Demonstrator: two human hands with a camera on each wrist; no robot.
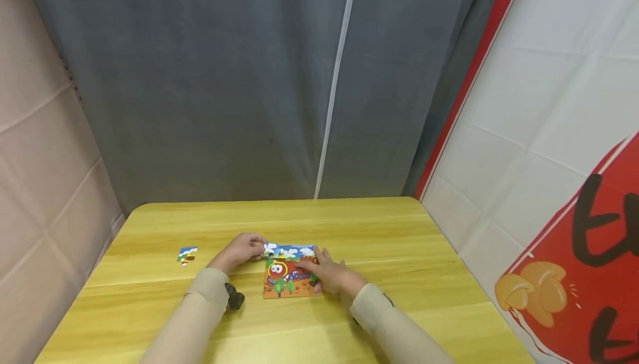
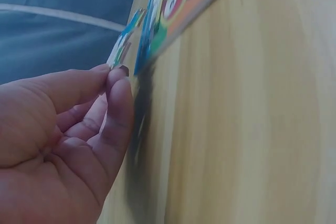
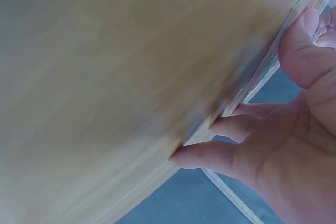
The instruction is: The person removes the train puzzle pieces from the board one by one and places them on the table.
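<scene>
A colourful cartoon jigsaw puzzle [image 1: 287, 285] lies on the table, with a blue sky and clouds along its far side and a big-eyed red figure below. At its far left corner my left hand [image 1: 244, 249] pinches a blue-and-white puzzle piece [image 2: 124, 39] between thumb and fingertips. That piece is tilted up, close beside the puzzle's edge in the left wrist view. My right hand [image 1: 331, 273] rests at the puzzle's right side with its fingers spread. In the right wrist view its thumb [image 3: 302, 45] lies at the near edge and its fingertips touch down around the side.
Left of the puzzle, several small loose pieces [image 1: 187, 254] lie together on the yellow wood-grain table [image 1: 389, 231]. A grey curtain [image 1: 224, 103] hangs behind the table's far edge. A white wall covering with red print [image 1: 589, 275] stands at the right.
</scene>
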